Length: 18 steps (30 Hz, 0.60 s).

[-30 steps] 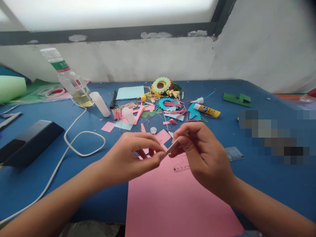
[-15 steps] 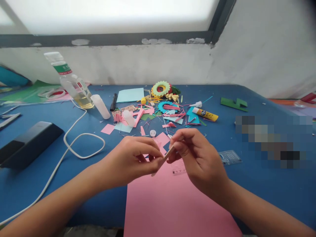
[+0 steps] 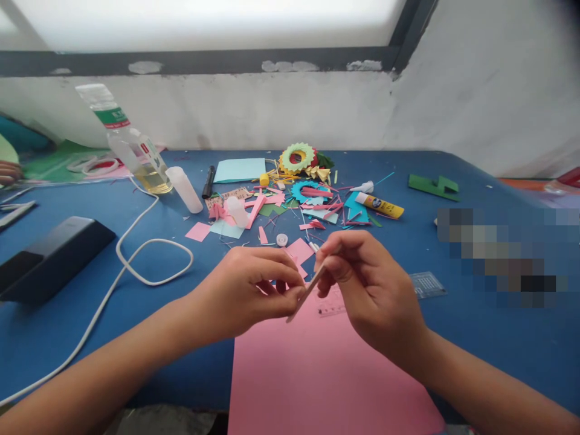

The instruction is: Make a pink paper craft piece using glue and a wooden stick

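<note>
A narrow pale pinkish strip, apparently folded paper (image 3: 310,292), slants between my two hands above the desk. My left hand (image 3: 260,290) pinches its lower part between thumb and fingertips. Higher up, the thumb and fingers of my right hand (image 3: 369,290) are closed on the other end. Below both hands lies a large pink sheet (image 3: 333,374), with a clear ruler (image 3: 331,309) partly hidden by my right hand at its far edge. Small pink paper squares (image 3: 299,251) and a round white cap (image 3: 281,240) lie just beyond my fingers.
Cut paper scraps, a turquoise paper ring (image 3: 312,192), a light green ring (image 3: 298,157) and a yellow glue tube (image 3: 379,205) clutter the back. To the left are a bottle (image 3: 145,169), a white cable (image 3: 156,283) and a dark stand (image 3: 57,254). Another person's hand (image 3: 9,172) shows at far left.
The strip has turned slightly more edge-on and shifted a little right with my hands, both still gripping it. Another person's hand with light green paper has appeared at the left edge.
</note>
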{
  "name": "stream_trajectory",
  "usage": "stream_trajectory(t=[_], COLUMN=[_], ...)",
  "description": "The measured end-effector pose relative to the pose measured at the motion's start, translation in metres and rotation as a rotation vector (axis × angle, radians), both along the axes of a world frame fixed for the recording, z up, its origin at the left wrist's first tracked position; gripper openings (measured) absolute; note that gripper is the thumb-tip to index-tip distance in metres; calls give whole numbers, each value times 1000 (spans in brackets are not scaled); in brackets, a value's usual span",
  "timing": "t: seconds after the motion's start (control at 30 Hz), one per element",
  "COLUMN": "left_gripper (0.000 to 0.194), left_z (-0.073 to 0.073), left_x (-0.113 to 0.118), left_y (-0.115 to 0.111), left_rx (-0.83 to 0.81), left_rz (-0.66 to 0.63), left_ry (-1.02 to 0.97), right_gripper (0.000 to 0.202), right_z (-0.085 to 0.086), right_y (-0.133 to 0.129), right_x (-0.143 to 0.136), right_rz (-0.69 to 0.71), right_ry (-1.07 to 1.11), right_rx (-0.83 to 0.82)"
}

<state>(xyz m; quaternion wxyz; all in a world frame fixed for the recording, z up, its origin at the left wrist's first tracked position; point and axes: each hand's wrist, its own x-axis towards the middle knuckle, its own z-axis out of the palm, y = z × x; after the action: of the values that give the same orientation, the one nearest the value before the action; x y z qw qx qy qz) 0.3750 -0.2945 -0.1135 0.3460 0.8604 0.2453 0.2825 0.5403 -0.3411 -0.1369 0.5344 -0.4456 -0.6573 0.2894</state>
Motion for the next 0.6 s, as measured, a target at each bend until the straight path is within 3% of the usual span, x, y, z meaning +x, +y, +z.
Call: stream_trajectory(t=[0.23, 0.37, 0.6], left_gripper=[13, 12, 10], left_z=[5, 8, 3], left_x=[2, 1, -2], left_y=[-3, -4, -3], left_rx=[-171, -386, -843], left_rz=[53, 61, -45], left_ry=[-19, -29, -86], right_gripper=[11, 8, 10], right_z=[4, 7, 6], right_y=[3, 5, 7], right_x=[2, 2, 3], right_rz=[86, 151, 296], right_ry=[160, 283, 419], right_rx=[-99, -166, -284])
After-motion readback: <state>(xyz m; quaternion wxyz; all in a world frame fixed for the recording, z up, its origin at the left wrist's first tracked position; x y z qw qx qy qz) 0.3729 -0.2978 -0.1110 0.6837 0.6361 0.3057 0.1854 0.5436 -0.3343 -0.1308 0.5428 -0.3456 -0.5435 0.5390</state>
